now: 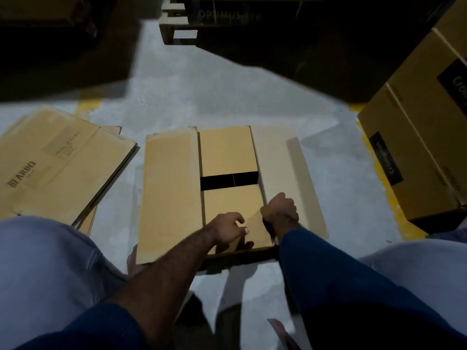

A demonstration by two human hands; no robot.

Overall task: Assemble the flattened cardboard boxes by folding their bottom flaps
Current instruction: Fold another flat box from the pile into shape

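Place: warehouse or goods store, packing area; dimly lit.
Floor: bare grey concrete floor, with yellow painted lines at 10 and 3 o'clock.
12 o'clock: wooden pallet carrying a dark carton printed "OPTIMUS".
3 o'clock: closed brown shipping cartons stacked on one another, with black printed labels.
9 o'clock: stack of flattened cartons lying on the floor, the top sheet printed "BEARDO".

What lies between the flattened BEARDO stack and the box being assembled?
Only a strip of bare grey floor separates the flattened stack from the box's left flap; the head view shows nothing lying there.
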